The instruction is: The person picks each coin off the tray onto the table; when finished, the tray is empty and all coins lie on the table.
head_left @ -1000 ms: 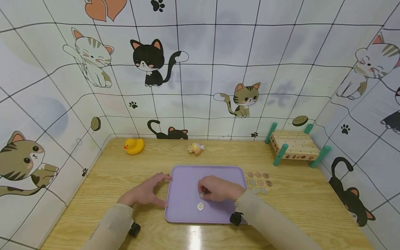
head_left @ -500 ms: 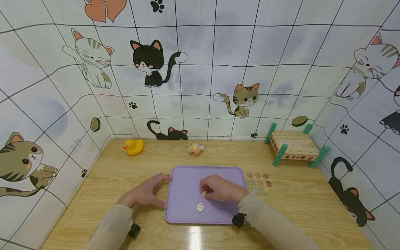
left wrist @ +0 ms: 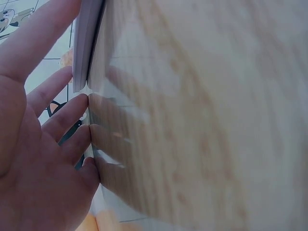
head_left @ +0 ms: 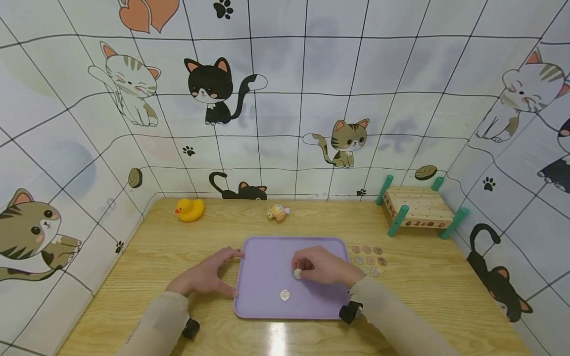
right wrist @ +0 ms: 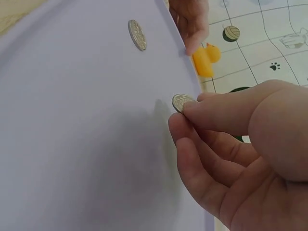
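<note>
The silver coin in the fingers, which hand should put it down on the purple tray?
The right hand, most likely: it already pinches the silver coin above the purple tray. The left hand only rests against the tray's edge.

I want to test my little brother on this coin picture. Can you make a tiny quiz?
1. True or false: the right hand pinches a silver coin above the purple tray.
2. Which toy sits at the table's far left? A) duck B) car C) ball
3. Fill in: the left hand touches the tray's ____ edge.

Key: 1 true. 2 A, the yellow duck. 3 left. One more coin lies flat on the tray.
</note>
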The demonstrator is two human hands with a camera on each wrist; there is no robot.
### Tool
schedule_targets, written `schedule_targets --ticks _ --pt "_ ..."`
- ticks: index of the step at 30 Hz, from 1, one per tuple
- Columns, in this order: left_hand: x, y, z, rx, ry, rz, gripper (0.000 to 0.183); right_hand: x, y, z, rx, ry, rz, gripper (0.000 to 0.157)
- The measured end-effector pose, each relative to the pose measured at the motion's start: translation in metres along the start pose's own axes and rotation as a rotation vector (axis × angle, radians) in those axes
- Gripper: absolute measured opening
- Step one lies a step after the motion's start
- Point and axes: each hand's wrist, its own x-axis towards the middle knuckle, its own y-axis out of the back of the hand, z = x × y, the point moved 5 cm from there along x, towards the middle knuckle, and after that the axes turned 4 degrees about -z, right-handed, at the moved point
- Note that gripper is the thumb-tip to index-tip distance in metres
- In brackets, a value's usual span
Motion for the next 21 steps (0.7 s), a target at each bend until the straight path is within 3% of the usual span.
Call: schedule_targets --ticks 12,21 --pt "0.001 0.003 0.001 0.015 0.0 -0.005 0.098 -0.019 0.02 0.018 0.031 -0.02 0.048 0.013" --pt "0.0 0.007 0.006 0.004 -0.051 -0.017 0.097 -0.045 0.036 0.028 0.103 -0.053 0.08 0.008"
